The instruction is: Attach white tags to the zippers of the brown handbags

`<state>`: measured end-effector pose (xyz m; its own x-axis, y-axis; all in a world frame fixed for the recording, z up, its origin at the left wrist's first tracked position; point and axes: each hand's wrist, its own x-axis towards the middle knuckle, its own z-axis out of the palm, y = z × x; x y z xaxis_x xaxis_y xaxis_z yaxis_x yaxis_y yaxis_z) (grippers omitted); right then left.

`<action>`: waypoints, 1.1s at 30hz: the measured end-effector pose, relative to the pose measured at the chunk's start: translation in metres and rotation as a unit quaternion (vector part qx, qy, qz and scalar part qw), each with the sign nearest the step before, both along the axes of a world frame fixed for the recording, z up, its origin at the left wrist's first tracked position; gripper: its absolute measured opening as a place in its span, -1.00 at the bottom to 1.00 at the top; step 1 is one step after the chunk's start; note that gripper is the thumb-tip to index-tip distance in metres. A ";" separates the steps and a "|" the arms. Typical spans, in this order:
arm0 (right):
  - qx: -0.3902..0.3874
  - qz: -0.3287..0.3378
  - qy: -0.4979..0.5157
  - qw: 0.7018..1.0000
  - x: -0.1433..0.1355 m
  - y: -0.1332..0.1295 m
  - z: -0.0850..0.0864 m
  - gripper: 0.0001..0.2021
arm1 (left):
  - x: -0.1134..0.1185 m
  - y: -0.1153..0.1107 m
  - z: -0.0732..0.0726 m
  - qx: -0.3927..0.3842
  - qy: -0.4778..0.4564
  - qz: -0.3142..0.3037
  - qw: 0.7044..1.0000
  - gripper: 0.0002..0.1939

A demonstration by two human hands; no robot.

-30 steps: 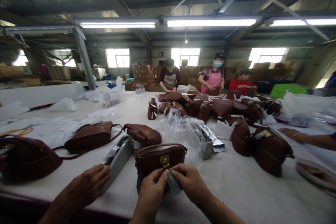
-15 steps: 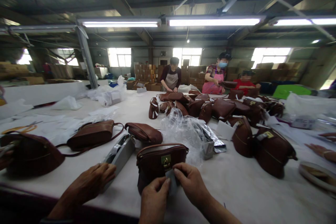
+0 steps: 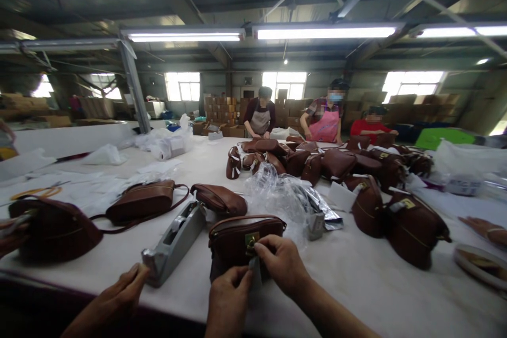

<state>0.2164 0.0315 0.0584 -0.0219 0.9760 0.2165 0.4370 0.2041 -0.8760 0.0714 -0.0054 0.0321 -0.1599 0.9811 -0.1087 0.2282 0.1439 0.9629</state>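
In front of me a dark brown leather handbag stands upright on the table, its short handle folded along the top. A gold clasp with a small padlock sits on its front. My left hand pinches a small grey, thin piece of sheet between thumb and forefinger, just below the clasp. My right hand is closed in a pinch at the padlock's right side, against the upper end of the sheet. The fingertips partly hide the padlock.
Left of the bag, a grey tape dispenser has a co-worker's hand at its near end. More brown bags lie behind, with a large heap farther back. Clear plastic wrap lies behind my bag. Several people work around.
My right hand has moved up and slightly left to the padlock; my left hand has shifted slightly left. The co-worker's hand has slid back to the dispenser's near end.
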 end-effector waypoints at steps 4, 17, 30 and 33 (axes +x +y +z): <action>-0.014 -0.012 0.004 1.000 -0.004 0.004 0.001 -0.82 | -0.003 0.002 -0.003 -0.004 0.009 -0.004 1.000 -0.75; 0.002 -0.038 0.050 0.998 -0.011 0.000 0.000 -0.79 | -0.014 0.008 0.000 -0.010 0.034 -0.035 0.999 -0.68; -0.011 -0.010 0.044 0.999 -0.008 -0.001 0.002 -0.85 | -0.016 0.011 -0.002 -0.018 0.049 -0.075 0.996 -0.70; -0.008 0.001 0.039 0.999 -0.004 0.000 0.002 -0.85 | -0.016 0.013 -0.002 -0.018 0.054 -0.087 0.995 -0.69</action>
<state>0.2123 0.0314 0.0607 -0.0072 0.9792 0.2029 0.3669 0.1913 -0.9104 0.0551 0.0073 0.0303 -0.0001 0.9908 -0.1354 0.3544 0.1267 0.9265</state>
